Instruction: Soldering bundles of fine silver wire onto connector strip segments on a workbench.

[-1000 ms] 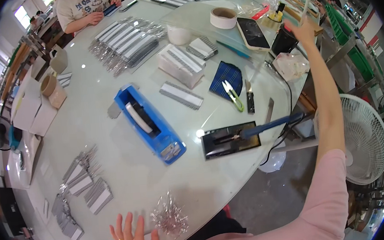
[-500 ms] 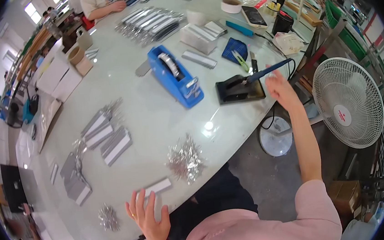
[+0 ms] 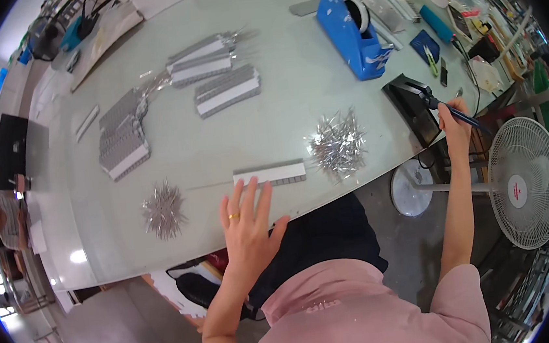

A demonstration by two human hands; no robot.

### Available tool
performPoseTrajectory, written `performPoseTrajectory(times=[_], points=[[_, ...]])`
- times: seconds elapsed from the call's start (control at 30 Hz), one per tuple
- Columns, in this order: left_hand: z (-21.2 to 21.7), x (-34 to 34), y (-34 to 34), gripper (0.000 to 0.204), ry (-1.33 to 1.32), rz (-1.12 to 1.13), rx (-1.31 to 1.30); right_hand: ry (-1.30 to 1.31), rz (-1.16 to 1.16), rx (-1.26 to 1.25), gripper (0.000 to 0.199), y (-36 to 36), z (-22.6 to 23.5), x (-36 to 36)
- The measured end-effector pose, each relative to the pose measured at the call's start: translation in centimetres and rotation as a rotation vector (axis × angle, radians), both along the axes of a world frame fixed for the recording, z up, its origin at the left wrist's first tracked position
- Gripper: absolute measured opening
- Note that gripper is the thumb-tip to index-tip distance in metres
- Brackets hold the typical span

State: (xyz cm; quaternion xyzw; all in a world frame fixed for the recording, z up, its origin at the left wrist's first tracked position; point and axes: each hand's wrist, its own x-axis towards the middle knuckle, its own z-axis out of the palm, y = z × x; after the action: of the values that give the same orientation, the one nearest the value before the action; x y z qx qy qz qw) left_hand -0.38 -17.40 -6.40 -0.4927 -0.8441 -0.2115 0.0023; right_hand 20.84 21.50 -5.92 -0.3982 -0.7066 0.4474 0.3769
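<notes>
My left hand [image 3: 251, 231] lies flat with fingers apart, its fingertips at the near edge of a white and grey segmented strip [image 3: 278, 172]. A thin wire-like line runs left from that strip. My right hand [image 3: 456, 128] is closed round the dark blue handle of a soldering iron [image 3: 462, 116]. The iron's front end sits at its black stand [image 3: 402, 98]; its tip is hidden there. To the right of the strip is a loose heap of shiny metal pins [image 3: 337, 145]. A smaller heap of pins [image 3: 165, 209] lies left of my left hand.
Stacked grey and white strips [image 3: 227, 92] lie farther back, more strips [image 3: 122, 136] to their left. A blue tape dispenser [image 3: 356, 40] stands beyond the iron's stand. Green-handled cutters [image 3: 431, 60] lie beside it. A white fan [image 3: 527, 182] stands off the table's right edge.
My right hand has closed on the soldering iron's handle. My left hand has come to the strip's near edge. The view has turned toward the table's left side.
</notes>
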Motion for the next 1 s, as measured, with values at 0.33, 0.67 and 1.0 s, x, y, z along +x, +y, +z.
performPoseTrajectory(times=[0.33, 0.67, 1.0], points=[[-2.0, -0.7, 0.7, 0.067, 0.049, -0.046, -0.081, 0.057, -0.184, 0.083, 0.01, -1.5, 2.1, 3.7], [-2.5, -0.4, 0.2, 0.074, 0.002, -0.085, -0.099, 0.494, -0.212, 0.024, 0.023, -11.8, 0.8, 1.0], [-3.5, 0.4, -1.5, 0.07, 0.206, -0.054, -0.153, 0.301, 0.268, -0.153, 0.03, -17.3, -0.8, -3.7]])
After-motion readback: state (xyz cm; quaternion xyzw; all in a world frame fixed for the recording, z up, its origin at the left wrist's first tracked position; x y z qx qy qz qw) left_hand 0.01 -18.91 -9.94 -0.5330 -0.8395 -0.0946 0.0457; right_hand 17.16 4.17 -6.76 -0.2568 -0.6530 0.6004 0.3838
